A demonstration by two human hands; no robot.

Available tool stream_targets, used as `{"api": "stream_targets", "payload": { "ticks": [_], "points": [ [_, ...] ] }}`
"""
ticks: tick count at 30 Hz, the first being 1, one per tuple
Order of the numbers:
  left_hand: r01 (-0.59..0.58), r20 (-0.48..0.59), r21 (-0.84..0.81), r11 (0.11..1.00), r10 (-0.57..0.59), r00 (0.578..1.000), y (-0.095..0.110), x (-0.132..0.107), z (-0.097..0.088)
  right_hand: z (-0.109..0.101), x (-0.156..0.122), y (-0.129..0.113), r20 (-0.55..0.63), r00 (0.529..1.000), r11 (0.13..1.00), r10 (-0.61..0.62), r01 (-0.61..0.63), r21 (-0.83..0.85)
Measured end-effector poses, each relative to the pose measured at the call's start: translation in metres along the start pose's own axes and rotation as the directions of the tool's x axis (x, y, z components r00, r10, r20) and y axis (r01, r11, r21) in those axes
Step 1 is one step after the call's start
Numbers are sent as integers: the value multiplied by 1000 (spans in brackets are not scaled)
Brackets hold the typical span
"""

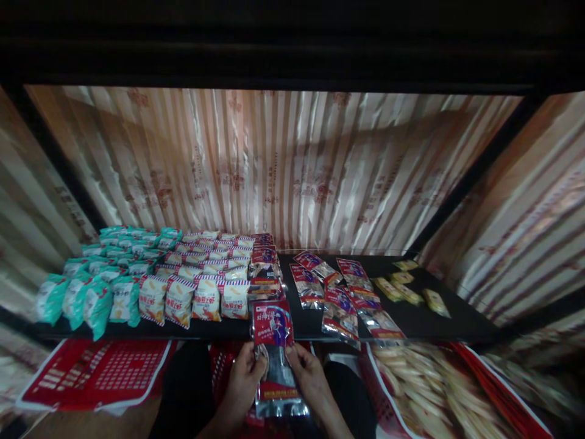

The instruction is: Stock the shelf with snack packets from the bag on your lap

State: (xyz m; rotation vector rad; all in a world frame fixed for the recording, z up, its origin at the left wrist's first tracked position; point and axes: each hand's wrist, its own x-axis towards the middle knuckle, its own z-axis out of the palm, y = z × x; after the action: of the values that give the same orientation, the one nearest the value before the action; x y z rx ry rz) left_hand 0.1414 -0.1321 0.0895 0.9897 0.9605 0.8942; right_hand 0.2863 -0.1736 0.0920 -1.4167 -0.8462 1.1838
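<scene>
A red and silver snack packet is held upright between my two hands at the front edge of the black shelf. My left hand pinches its left side, and my right hand pinches the right side. Right behind it, a row of similar red packets lies overlapped on the shelf. More loose red and silver packets are scattered to the right. White snack bags with red and blue print stand in rows to the left of the packet row.
Teal snack bags fill the shelf's left end. Several small yellow-green packs lie at the right. Below are a red basket and a red-and-white container with pale packets. A dark upper beam spans overhead.
</scene>
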Motion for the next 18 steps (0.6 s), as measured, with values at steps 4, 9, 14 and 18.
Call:
{"api": "stream_targets", "payload": {
  "ticks": [4,9,14,18],
  "points": [
    [-53,-8,114,992,54,998,-16,8,7,-11,4,-7,-58,998,1000,-19,18,-16],
    [-146,-49,399,905,179,983,-12,12,19,-18,23,-19,-135,983,985,-128,109,-136],
    [-247,7,665,705,325,946,3,17,29,-18,54,-34,-138,965,947,-225,183,-264],
    [-290,54,741,605,378,924,7,23,33,-12,80,-48,-146,952,921,-269,210,-328]
  ]
}}
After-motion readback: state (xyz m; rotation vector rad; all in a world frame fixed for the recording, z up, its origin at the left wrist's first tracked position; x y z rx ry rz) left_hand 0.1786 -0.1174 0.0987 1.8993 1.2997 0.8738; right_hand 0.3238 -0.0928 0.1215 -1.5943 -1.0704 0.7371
